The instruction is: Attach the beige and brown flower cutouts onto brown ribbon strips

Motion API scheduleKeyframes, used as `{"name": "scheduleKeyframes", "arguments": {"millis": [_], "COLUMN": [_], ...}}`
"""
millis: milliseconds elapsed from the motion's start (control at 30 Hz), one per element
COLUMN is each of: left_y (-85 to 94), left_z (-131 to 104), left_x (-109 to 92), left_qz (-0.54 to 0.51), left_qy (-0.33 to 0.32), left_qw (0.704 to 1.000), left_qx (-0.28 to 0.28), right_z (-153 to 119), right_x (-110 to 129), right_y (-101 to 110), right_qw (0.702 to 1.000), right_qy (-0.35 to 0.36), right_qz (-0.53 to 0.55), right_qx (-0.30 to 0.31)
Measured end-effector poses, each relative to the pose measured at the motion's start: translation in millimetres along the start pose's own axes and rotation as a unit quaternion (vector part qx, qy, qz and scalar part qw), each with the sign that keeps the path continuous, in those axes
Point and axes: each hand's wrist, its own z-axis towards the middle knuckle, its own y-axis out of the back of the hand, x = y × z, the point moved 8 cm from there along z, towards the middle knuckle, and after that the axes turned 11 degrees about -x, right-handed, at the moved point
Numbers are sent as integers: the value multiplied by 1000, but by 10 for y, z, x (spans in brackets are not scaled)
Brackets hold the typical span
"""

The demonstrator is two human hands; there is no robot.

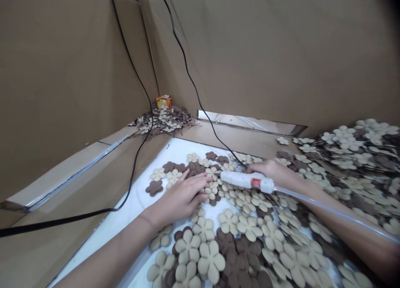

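Honestly, my worry is how near the tip of the glue gun (237, 179) sits to my left hand (184, 196): if it is hot, a small slip to nine o'clock could burn my fingertips, and a stray drip could bond the wrong petals. The loose flower pieces (211, 261) overlap on the white board (139, 194), so a sideways brush of my wrist could shift or stack them badly. The black cord (199, 102), running off towards eleven o'clock from the gun, could tug the tip aside if it caught, and the clear glue stick (331, 212) trailing over my forearm towards four o'clock could snag as well.

From my left hand, the gun lies at three o'clock, tip pointing back at me. A beige flower (211, 189) lies at three o'clock too, right by my fingertips. My left thumb sits apart from the fingers; whether they pinch a petal, I cannot tell. My right hand (270, 171) looks clamped around the gun's handle, mostly hidden behind its body. A heap of flowers (353, 142) spreads towards two o'clock from it.
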Motion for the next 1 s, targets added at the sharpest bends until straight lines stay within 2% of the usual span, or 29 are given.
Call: {"name": "scheduleKeyframes", "arguments": {"millis": [633,1000], "left_y": [-26,-44], "left_z": [-6,-3], "left_x": [38,39], "left_qz": [28,45], "left_qy": [8,11], "left_qw": [999,999], "left_qx": [17,28], "right_z": [0,-5], "right_x": [-9,-8], "right_y": [-5,-40], "right_qw": [1000,999], "right_qy": [-17,-23], "right_qz": [-11,-28], "right_qx": [5,38]}}
